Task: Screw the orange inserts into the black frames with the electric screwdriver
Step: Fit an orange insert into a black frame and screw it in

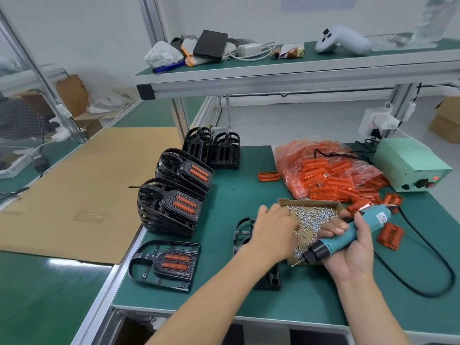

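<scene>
a cardboard sheet [82, 185] lies flat on the left bench. on the far shelf [273, 70] sit, left to right, a crumpled white cloth [163, 54], a blue pen [169, 67], a black case [210, 45], a white charger [249, 49] with its cable, some foil wrappers [288, 51] and a white controller [342, 41]. a pale green power box [410, 165] stands at the far right of the mat, near a white socket block [378, 120] on the frame post. brown cartons [445, 120] sit far right; another carton [72, 92] sits far left.
</scene>
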Demonstrator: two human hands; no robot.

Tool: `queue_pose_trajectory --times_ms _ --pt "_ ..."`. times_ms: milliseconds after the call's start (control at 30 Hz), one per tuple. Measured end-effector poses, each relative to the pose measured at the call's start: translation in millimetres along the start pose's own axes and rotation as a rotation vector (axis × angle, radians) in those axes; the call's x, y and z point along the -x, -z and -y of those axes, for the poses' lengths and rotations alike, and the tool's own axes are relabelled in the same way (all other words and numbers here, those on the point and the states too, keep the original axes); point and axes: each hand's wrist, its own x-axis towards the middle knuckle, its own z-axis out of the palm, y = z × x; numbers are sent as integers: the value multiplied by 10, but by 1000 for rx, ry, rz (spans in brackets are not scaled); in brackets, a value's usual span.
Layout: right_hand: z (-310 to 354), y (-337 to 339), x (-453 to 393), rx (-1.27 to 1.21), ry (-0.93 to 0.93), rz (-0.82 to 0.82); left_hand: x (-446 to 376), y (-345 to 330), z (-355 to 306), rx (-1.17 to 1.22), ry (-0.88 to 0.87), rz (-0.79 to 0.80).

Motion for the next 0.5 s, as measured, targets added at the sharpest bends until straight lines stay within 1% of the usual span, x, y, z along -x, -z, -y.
queue_pose_trajectory --times_ms 67,100,133,200,267,367,433,500 --pt "-2 9 -1 7 -2 -1 -168 -33 -132 -255 6 202" --pt "-4 13 -2 6 1 -4 -226 -59 -187 -330 16 273" --pt "-10 16 -5 4 3 -8 -267 -78 -229 -377 19 327" --pt "-21 17 -6 12 12 -16 -298 -102 -284 -415 8 372" --pt "-27 21 -12 28 22 -23 -292 -115 -275 -404 -8 354" --pt "-35 28 -26 26 19 -21 -261 -148 -167 -319 -20 277" --pt "-37 40 -36 32 22 -22 -228 -186 -103 -258 -40 192" --pt "-41 51 -47 37 32 -19 -186 -206 -66 -142 -53 78"
